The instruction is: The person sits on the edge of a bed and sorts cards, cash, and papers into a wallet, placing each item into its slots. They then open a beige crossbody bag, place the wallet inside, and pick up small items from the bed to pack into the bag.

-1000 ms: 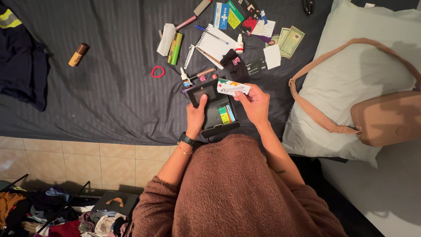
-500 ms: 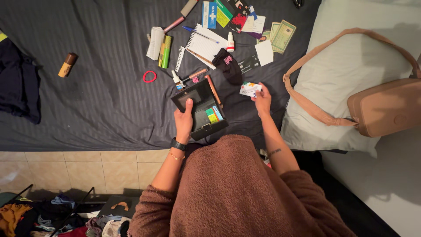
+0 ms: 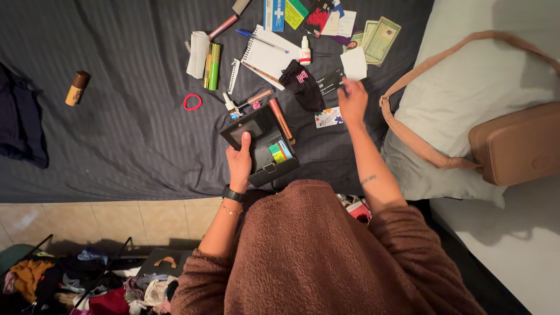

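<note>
Outstretched, right hand [image 3: 352, 102] seemingly touches dark card [image 3: 331, 81].

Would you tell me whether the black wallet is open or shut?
Open: the black wallet lies unfolded in the left hand, coloured cards showing inside.

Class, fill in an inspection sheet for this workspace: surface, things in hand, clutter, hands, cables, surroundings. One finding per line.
Surface: dark grey striped bedsheet, covered with small items at the top.
Things in hand: open black wallet with coloured cards in its slots; dark card on the sheet under the right fingertips.
Clutter: spiral notepad with a blue pen, red hair tie, green tube, small white dropper bottle, banknotes, brown tube lying apart.
Hands: left hand holds the wallet; right hand reaches onto the dark card.
Cables: nothing seen.
Surroundings: tan shoulder bag on a white pillow; heaped clothes on the tiled floor.
</note>
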{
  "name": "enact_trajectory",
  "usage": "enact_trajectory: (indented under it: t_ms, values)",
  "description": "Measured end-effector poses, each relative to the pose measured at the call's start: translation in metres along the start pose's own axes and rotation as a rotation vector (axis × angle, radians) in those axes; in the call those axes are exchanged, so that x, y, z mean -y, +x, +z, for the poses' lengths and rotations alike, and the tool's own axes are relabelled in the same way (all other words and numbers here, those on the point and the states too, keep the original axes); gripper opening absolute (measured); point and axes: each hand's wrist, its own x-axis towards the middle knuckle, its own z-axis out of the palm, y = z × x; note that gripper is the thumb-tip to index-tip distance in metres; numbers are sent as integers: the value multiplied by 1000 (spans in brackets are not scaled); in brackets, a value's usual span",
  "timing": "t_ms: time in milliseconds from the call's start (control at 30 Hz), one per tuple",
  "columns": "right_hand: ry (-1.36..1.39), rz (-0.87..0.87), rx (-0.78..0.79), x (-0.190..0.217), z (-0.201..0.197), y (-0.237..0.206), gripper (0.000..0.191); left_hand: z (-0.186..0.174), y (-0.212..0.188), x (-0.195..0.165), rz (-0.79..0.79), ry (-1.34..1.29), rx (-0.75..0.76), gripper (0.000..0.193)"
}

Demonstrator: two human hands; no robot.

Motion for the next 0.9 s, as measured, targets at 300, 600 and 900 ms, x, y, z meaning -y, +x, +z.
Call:
enact_trajectory:
  t_ms: [300,600,900]
  values:
    - [895,736,-69,20,67,102,30,5,17,0,-28,45,-29,44]
    - [691,983,-237,48,99,149,35,6,28,-3,-89,-21,-49,41]
    - [935,662,-151,24,70,82,20,6,31,-4,-99,-61,-3,40]
